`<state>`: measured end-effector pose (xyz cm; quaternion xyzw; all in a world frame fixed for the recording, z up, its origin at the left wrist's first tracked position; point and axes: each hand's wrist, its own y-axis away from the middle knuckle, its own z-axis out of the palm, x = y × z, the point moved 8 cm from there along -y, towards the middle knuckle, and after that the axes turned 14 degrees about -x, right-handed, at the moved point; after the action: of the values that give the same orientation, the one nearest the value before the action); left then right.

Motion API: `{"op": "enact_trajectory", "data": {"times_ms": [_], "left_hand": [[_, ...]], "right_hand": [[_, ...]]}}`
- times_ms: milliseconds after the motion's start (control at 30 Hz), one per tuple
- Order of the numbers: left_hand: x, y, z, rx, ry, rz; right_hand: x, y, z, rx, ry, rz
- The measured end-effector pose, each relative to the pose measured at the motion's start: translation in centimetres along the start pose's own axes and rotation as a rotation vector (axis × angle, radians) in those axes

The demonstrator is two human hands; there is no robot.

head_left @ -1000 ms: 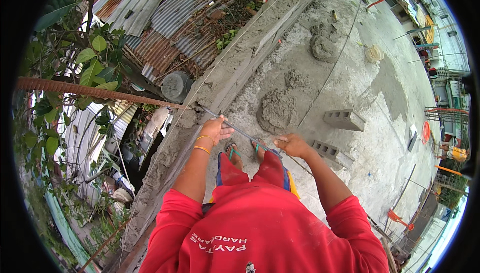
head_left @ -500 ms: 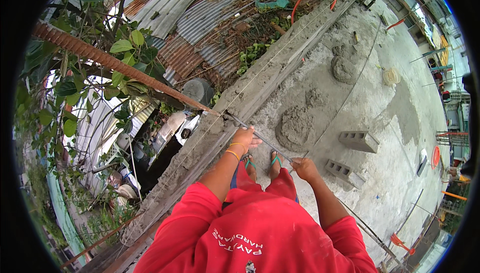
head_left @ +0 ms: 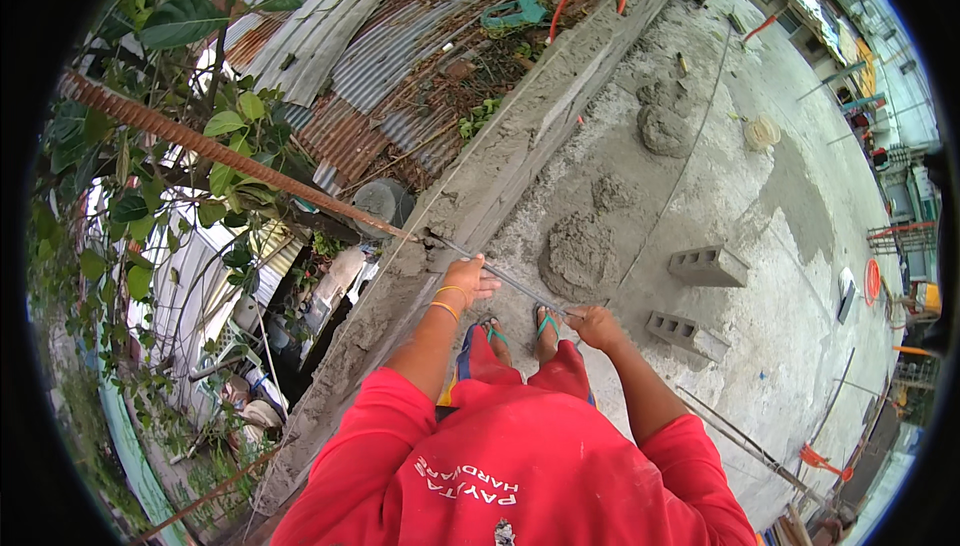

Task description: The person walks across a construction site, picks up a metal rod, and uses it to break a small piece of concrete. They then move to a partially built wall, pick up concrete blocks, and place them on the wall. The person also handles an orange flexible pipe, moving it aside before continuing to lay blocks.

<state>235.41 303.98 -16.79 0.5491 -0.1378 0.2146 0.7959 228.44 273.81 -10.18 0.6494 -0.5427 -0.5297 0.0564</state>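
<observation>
A thin grey metal rod (head_left: pixel 527 292) slants from a small hole in the mortar-topped block wall (head_left: pixel 520 161) down toward my body. My right hand (head_left: pixel 597 327) is closed round its lower end. Further up the rod, my left hand (head_left: pixel 467 284) has its fingers stretched out, with the rod against the thumb side; whether it bears any weight I cannot tell. Beside the hole, a rusty ribbed rebar (head_left: pixel 240 159) sticks out from the wall to the upper left. The rod's far tip is hidden at the hole.
Wet mortar heaps (head_left: pixel 580 254) lie on the concrete floor right of the wall, near two hollow blocks (head_left: pixel 709 266). A thin string runs along the wall top. Beyond the wall, the ground drops to rusty roofing sheets (head_left: pixel 385 76), leafy branches (head_left: pixel 185 21) and a grey bucket (head_left: pixel 384 208).
The view has shifted, so wall and floor appear further left. Both hands keep their places along the rod, and its upper end stays at the hole.
</observation>
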Motion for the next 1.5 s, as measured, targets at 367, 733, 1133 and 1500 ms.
{"op": "enact_trajectory", "data": {"times_ms": [367, 733, 1133, 1500], "left_hand": [[-1.6, 0.6, 1.3, -0.111, -0.139, -0.075], [-1.7, 4.7, 1.7, -0.164, -0.372, -0.105], [-3.6, 6.4, 5.2, -0.105, -0.315, -0.130], [-8.8, 2.4, 14.1, 0.356, 0.044, -0.063]], "right_hand": [[12.1, 11.5, 2.7, 0.319, -0.613, 0.238], [13.9, 20.7, 13.0, 0.214, -1.056, 0.545], [20.7, 18.6, 0.2, 0.304, -1.015, 0.506], [48.3, 20.7, -15.6, 0.009, -0.908, 0.756]]}}
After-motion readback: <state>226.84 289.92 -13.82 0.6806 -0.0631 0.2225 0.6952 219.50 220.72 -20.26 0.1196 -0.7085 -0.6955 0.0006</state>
